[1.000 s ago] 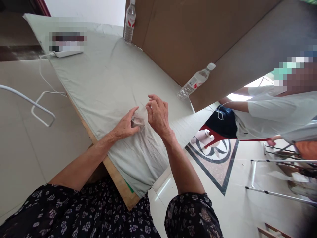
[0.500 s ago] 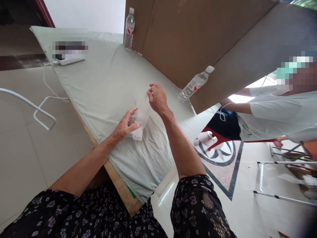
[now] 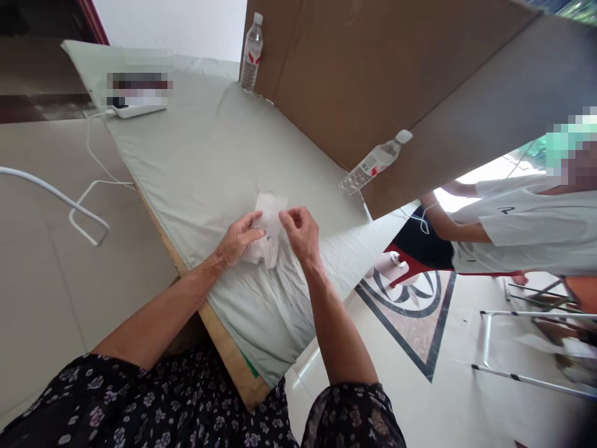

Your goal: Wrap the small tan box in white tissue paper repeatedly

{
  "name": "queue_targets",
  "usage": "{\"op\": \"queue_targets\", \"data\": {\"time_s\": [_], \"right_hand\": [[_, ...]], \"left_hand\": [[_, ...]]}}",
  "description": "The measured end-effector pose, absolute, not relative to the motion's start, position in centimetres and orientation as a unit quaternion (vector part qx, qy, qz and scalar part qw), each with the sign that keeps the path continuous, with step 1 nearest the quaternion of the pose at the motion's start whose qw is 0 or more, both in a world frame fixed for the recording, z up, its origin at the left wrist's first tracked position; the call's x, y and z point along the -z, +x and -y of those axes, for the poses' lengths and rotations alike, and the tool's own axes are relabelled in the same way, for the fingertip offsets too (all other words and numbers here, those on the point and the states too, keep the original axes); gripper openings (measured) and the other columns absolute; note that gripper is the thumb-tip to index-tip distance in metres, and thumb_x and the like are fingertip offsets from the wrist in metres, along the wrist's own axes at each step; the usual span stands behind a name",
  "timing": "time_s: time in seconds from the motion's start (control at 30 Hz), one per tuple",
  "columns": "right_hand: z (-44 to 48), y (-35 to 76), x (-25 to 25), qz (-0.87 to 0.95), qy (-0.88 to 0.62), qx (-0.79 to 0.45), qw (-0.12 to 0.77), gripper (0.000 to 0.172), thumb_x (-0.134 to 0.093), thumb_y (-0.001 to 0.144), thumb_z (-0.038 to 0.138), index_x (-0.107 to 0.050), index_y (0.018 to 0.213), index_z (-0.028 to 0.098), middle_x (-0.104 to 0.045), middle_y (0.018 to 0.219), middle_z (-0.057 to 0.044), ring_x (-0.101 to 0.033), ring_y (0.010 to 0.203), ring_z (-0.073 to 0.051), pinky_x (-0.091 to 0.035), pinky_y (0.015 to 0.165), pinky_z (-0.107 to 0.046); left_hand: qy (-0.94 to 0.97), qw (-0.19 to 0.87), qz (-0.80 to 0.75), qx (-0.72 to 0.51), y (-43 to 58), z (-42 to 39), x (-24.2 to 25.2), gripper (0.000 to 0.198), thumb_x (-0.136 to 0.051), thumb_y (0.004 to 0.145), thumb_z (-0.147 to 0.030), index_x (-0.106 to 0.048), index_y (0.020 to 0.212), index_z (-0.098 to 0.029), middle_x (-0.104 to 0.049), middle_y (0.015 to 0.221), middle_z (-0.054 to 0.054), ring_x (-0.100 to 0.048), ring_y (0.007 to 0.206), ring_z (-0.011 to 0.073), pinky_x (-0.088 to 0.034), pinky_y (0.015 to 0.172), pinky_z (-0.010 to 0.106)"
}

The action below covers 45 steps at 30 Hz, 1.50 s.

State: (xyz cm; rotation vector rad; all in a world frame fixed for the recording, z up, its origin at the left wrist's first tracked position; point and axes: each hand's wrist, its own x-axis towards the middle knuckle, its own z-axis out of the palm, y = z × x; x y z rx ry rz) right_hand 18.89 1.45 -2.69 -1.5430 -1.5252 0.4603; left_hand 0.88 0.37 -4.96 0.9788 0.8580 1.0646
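Here, hands (image 3: 237, 239) (image 3: 303, 233) hold crinkled film (image 3: 271, 213) (whitish, translucent).

Seeing a thin, crinkled, translucent sheet (image 3: 271, 204) over matt, wrinkled cloth (image 3: 200, 155); now glossy clear plastic bottle (image 3: 375, 165), matt cardboard (image 3: 336, 81)!

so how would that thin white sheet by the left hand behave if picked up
The white sheet is probably floppy, given its creases and uneven edges. It looks thin and partly see-through, so it's likely light and may tear or crumple if tugged.
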Motion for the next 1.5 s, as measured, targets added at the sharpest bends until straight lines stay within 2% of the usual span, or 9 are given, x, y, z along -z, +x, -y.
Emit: {"op": "queue_targets", "data": {"time_s": [0.13,0.23,0.3,0.5,0.7,0.93,1.1,1.27,1.5], "right_hand": [[0.5,16.9,3.2,0.649,-0.664,-0.13,0.347,0.055,-0.075,0.079,0.062,-0.066,0.114,0.021,-0.073,0.102,-0.009,-0.067,0.082,-0.022,-0.054,0.078,-0.038],[0.0,16.7,3.4,0.641,-0.683,-0.12,0.33,0.038,-0.069,0.082,0.043,-0.068,0.112,0.021,-0.075,0.101,-0.01,-0.069,0.085,-0.024,-0.053,0.083,-0.041],[-0.3,17.3,3.6,0.618,-0.681,-0.147,0.364,0.024,-0.058,0.084,0.035,-0.069,0.101,0.022,-0.074,0.091,-0.006,-0.068,0.081,-0.023,-0.052,0.083,-0.04],[0.0,19.0,4.6,0.502,-0.582,-0.337,0.543,0.023,-0.061,0.077,0.043,-0.066,0.084,0.022,-0.067,0.077,0.0,-0.06,0.071,-0.016,-0.049,0.072,-0.031],[-0.2,19.3,5.0,0.455,-0.526,-0.434,0.572,0.028,-0.071,0.077,0.049,-0.064,0.081,0.022,-0.068,0.075,0.002,-0.057,0.068,-0.014,-0.047,0.069,-0.028],[0.3,18.4,4.7,0.441,-0.457,-0.506,0.584,0.036,-0.076,0.078,0.056,-0.061,0.088,0.025,-0.077,0.091,-0.001,-0.07,0.077,-0.017,-0.055,0.082,-0.034],[0.3,18.5,5.1,0.445,-0.483,-0.466,0.593,0.036,-0.072,0.079,0.057,-0.057,0.084,0.025,-0.075,0.084,-0.001,-0.068,0.072,-0.016,-0.055,0.078,-0.032],[-2.1,20.3,5.2,0.452,-0.537,-0.376,0.605,0.028,-0.066,0.076,0.049,-0.057,0.082,0.024,-0.064,0.072,0.003,-0.058,0.063,-0.012,-0.051,0.065,-0.028],[-4.6,22.8,5.6,0.437,-0.646,-0.294,0.552,0.028,-0.061,0.075,0.041,-0.06,0.095,0.022,-0.068,0.087,-0.003,-0.062,0.075,-0.016,-0.054,0.073,-0.033]], "left_hand": [[0.428,0.675,-0.373,-0.471,0.8,-0.3,5.0,0.072,-0.073,0.073,-0.048,-0.061,0.135,-0.015,-0.071,0.124,0.012,-0.068,0.111,0.0269,-0.054,0.092,0.036],[0.423,0.671,-0.371,-0.483,0.9,-0.2,4.9,0.073,-0.075,0.071,-0.048,-0.061,0.134,-0.014,-0.07,0.125,0.013,-0.068,0.111,0.0263,-0.053,0.092,0.035],[0.43,0.662,-0.369,-0.491,0.9,-0.2,4.8,0.075,-0.078,0.068,-0.046,-0.061,0.133,-0.013,-0.071,0.124,0.013,-0.068,0.11,0.0253,-0.053,0.093,0.034],[0.516,0.567,-0.437,-0.471,1.0,-0.5,5.6,0.059,-0.079,0.068,-0.046,-0.066,0.117,-0.017,-0.068,0.091,0.003,-0.062,0.078,0.0161,-0.051,0.074,0.029],[0.595,0.348,-0.558,-0.463,0.5,-0.9,4.2,0.032,-0.071,0.078,-0.045,-0.066,0.097,-0.02,-0.066,0.11,0.008,-0.063,0.087,0.0181,-0.054,0.086,0.035],[0.712,0.233,-0.624,-0.221,1.6,-1.4,0.8,0.042,-0.074,0.078,-0.048,-0.063,0.11,-0.022,-0.07,0.108,0.008,-0.067,0.098,0.0267,-0.052,0.085,0.037],[0.693,0.241,-0.645,-0.213,0.0,-2.5,1.1,0.004,-0.058,0.079,-0.025,-0.062,0.079,-0.022,-0.07,0.08,0.004,-0.065,0.08,0.022,-0.045,0.073,0.031],[0.616,0.362,-0.604,-0.354,-2.6,-5.1,2.0,0.011,-0.056,0.072,-0.026,-0.063,0.075,-0.018,-0.066,0.07,0.0,-0.058,0.066,0.0156,-0.042,0.064,0.026],[0.588,0.283,-0.68,-0.334,-3.1,-6.8,2.6,0.022,-0.06,0.074,-0.022,-0.067,0.095,-0.018,-0.068,0.078,0.001,-0.061,0.071,0.0177,-0.049,0.072,0.031]]}}
